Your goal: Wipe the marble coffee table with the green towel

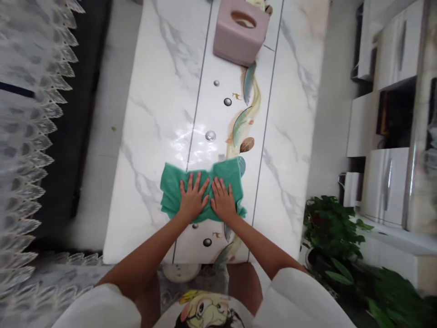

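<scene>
Lying flat on the green cloth (172,187), both hands are open, palms down with fingers spread, and neither grips it. The left hand (193,198) rests left of the cloth's middle and the right hand (223,200) just right of it, their thumbs near each other. The cloth is spread on the near part of the white marbled desk (150,132), wider than it is deep, with rumpled folds along its left edge. It lies partly over the middle strip, which bears printed leaves (247,145) and round dots, and reaches past that strip on the left. Light glares off the surface just beyond it. Farther up stands a pink tissue box (235,45), well apart from the hands. A leafy plant (332,225) is beside the desk's near right side, with white cabinets (379,187) behind.
</scene>
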`<act>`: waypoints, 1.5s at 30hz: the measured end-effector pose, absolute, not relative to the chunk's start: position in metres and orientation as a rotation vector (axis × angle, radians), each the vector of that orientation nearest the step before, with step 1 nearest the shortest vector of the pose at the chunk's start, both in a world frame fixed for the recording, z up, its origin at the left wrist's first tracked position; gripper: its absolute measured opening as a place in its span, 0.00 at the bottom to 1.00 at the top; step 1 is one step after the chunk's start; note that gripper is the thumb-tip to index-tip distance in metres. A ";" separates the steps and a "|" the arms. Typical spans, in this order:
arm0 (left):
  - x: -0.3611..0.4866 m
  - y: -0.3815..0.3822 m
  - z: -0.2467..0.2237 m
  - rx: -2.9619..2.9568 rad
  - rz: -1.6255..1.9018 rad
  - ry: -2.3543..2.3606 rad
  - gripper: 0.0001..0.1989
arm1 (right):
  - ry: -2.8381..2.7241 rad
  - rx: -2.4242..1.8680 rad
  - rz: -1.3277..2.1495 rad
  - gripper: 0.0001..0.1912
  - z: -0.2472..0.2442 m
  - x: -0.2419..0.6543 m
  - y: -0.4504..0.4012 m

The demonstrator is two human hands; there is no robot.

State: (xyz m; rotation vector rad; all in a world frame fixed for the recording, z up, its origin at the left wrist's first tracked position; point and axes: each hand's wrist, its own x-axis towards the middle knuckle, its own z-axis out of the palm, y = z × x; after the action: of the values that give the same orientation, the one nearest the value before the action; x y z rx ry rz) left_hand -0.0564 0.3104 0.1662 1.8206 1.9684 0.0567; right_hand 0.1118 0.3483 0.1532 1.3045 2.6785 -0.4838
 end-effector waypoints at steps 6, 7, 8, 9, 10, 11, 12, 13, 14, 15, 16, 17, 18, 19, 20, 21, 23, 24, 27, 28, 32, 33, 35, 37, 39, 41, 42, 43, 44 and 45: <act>-0.021 0.188 0.165 1.669 -0.146 1.897 0.31 | 2.562 1.322 -0.578 0.33 0.143 0.151 0.209; -0.019 0.174 0.165 1.632 -0.184 1.890 0.31 | 2.553 1.344 -0.579 0.31 0.141 0.157 0.189; -0.017 0.164 0.165 1.605 -0.216 1.884 0.31 | 2.546 1.369 -0.580 0.30 0.140 0.162 0.172; -0.018 0.158 0.164 1.594 -0.240 1.879 0.31 | 2.541 1.394 -0.581 0.30 0.139 0.166 0.159; -0.020 0.157 0.163 1.602 -0.247 1.876 0.31 | 2.539 1.419 -0.584 0.29 0.138 0.169 0.150; -0.023 0.160 0.162 1.629 -0.236 1.870 0.30 | 2.538 1.438 -0.589 0.29 0.137 0.171 0.146; -0.027 0.168 0.161 1.670 -0.207 1.863 0.29 | 2.542 1.446 -0.595 0.30 0.137 0.172 0.148; -0.030 0.182 0.161 1.715 -0.167 1.860 0.28 | 2.548 1.450 -0.603 0.30 0.138 0.171 0.156; -0.034 0.200 0.160 1.759 -0.118 1.869 0.28 | 2.551 1.457 -0.605 0.31 0.139 0.169 0.171; -0.036 0.223 0.160 1.796 -0.067 1.889 0.27 | 2.548 1.477 -0.600 0.31 0.141 0.167 0.193; -0.036 0.252 0.160 1.824 -0.022 1.918 0.28 | 2.535 1.512 -0.584 0.31 0.143 0.164 0.220; -0.034 0.285 0.160 1.842 0.017 1.948 0.29 | 2.513 1.560 -0.560 0.32 0.145 0.161 0.254; -0.031 0.322 0.160 1.854 0.054 1.976 0.30 | 2.487 1.615 -0.527 0.33 0.147 0.158 0.293; -0.027 0.362 0.160 1.865 0.091 1.992 0.32 | 2.464 1.668 -0.491 0.33 0.149 0.156 0.335; -0.022 0.405 0.160 1.877 0.129 1.993 0.34 | 2.453 1.711 -0.457 0.34 0.151 0.154 0.380; -0.017 0.448 0.160 1.888 0.161 1.981 0.35 | 2.453 1.743 -0.431 0.34 0.152 0.152 0.426; -0.010 0.535 0.160 1.912 0.216 1.937 0.36 | 2.472 1.782 -0.402 0.34 0.153 0.149 0.517; -0.008 0.576 0.159 1.921 0.236 1.911 0.37 | 2.482 1.802 -0.395 0.34 0.154 0.148 0.561; -0.007 0.687 0.159 1.911 0.294 1.889 0.37 | 2.542 1.818 -0.386 0.33 0.155 0.148 0.680; -0.007 0.718 0.159 1.890 0.310 1.909 0.37 | 2.568 1.804 -0.379 0.33 0.155 0.150 0.713; -0.009 0.801 0.157 1.838 0.346 1.964 0.39 | 2.613 1.762 -0.344 0.32 0.155 0.157 0.793; -0.010 0.811 0.155 1.856 0.365 1.955 0.39 | 2.620 1.770 -0.338 0.32 0.156 0.158 0.799; -0.011 0.817 0.153 1.899 0.416 1.928 0.39 | 2.639 1.780 -0.335 0.33 0.156 0.158 0.801; -0.012 0.812 0.152 1.911 0.428 1.925 0.39 | 2.638 1.781 -0.346 0.33 0.156 0.156 0.796; -0.010 0.799 0.154 1.915 0.392 1.941 0.39 | 2.621 1.789 -0.367 0.33 0.156 0.155 0.791; -0.006 0.783 0.157 1.940 0.352 1.958 0.37 | 2.609 1.807 -0.383 0.34 0.156 0.154 0.787; -0.003 0.774 0.157 1.955 0.340 1.960 0.36 | 2.609 1.805 -0.391 0.34 0.156 0.155 0.785; 0.000 0.766 0.158 1.963 0.329 1.959 0.35 | 2.607 1.794 -0.402 0.34 0.155 0.155 0.782; 0.002 0.757 0.158 1.965 0.322 1.956 0.34 | 2.605 1.779 -0.413 0.34 0.155 0.156 0.778; 0.005 0.747 0.158 1.961 0.313 1.951 0.33 | 2.603 1.765 -0.426 0.34 0.155 0.158 0.772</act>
State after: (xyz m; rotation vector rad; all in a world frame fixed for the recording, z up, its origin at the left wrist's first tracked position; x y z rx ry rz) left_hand 0.0050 0.7473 0.1584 1.9615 1.9511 0.3128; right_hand 0.1576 0.7718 0.1551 1.7653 2.6026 -0.4259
